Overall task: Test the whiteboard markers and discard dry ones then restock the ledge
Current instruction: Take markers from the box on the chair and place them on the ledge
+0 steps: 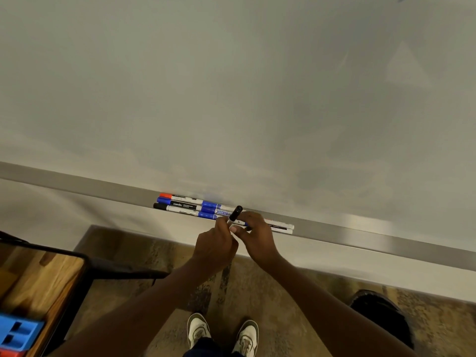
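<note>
Both hands are meeting just in front of the ledge (334,231), sharing one black-capped marker (235,214). The left hand (215,244) is closing its fingers (223,224) around the lower barrel, which is mostly hidden inside the grip; the right hand (253,231) is pinching the marker from the other side, thumb and forefinger pressed together near the cap. Whether the cap is seated or coming loose is hard to make out, since the fingers are covering the joint.

Along the ledge, more markers are lying end to end in rows: a red-capped marker (177,196) nearest the whiteboard (231,86), a blue-capped marker (177,203) beside it, and a black-capped one (175,208) at the front edge. Further blue markers (210,210) are running under the hands, and white barrel ends (282,226) are poking out to the right; how many are lying there cannot be counted.

At lower left a wooden bench (38,279) is being cut off by the frame, carrying a blue tray (18,333) only partly visible. A dark bin (383,315) is sitting on the floor at right, its contents unreadable.
</note>
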### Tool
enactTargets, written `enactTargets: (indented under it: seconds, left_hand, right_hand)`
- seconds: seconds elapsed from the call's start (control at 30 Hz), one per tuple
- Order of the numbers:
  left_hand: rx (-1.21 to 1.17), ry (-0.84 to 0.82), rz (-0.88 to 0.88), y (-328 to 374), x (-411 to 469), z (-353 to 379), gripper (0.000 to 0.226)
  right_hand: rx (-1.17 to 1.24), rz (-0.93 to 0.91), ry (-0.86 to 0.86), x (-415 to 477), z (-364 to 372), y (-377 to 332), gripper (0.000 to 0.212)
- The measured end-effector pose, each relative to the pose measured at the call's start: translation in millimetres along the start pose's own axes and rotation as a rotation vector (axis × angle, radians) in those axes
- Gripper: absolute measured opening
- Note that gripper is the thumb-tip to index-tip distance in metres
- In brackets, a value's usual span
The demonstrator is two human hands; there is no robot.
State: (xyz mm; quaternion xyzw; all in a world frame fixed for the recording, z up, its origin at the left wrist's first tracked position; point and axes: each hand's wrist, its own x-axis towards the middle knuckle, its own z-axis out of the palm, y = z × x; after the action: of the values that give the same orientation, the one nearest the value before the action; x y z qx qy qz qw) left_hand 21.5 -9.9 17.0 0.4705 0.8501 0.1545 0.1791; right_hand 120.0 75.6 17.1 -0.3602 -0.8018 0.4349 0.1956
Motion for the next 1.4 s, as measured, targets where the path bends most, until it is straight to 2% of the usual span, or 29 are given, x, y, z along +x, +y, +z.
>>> enactTargets:
  seconds: [0.13, 0.3, 0.4, 0.47, 0.53, 0.63, 0.7, 0.9, 1.07, 1.23, 1.4]
  left_hand:
    - [-0.036, 0.038, 0.077, 5, 0, 3, 0.055]
    - [0.065, 0.107, 0.160, 4, 2, 6, 0.053]
    - [0.158, 0.139, 0.208, 3, 5, 10, 0.060]
    - [0.221, 0.107, 0.182, 3, 5, 9, 0.065]
    - [0.298, 0.057, 0.149, 0, 6, 8, 0.066]
    - [0.393, 0.041, 0.122, -6, 5, 7, 0.066]
    - [0.431, 0.041, 0.110, -10, 4, 7, 0.064]
    - [0.430, 0.041, 0.128, -21, 3, 10, 0.058]
    - [0.435, 0.051, 0.146, -24, -1, 10, 0.055]
    - [0.445, 0.041, 0.119, -28, -1, 12, 0.056]
    - [0.456, 0.019, 0.105, -29, -2, 11, 0.058]
  right_hand:
    - [0.186, 0.113, 0.089, -7, 4, -14, 0.020]
    - [0.117, 0.078, 0.158, -8, 2, -17, 0.020]
    - [-0.044, -0.084, 0.171, -3, -8, -19, 0.018]
    - [-0.260, -0.228, 0.190, 4, -17, -15, 0.017]
    - [-0.504, -0.285, 0.213, 12, -26, -2, 0.024]
    - [-0.714, -0.235, 0.157, 19, -39, 16, 0.050]
    - [-0.791, -0.216, 0.113, 22, -45, 26, 0.052]
    - [-0.845, -0.116, 0.105, 24, -46, 42, 0.031]
    - [-0.888, -0.065, 0.093, 28, -42, 42, 0.037]
    - [-0.932, 0.002, 0.039, 27, -33, 42, 0.026]
    - [-0.986, 0.034, 0.034, 30, -29, 45, 0.025]
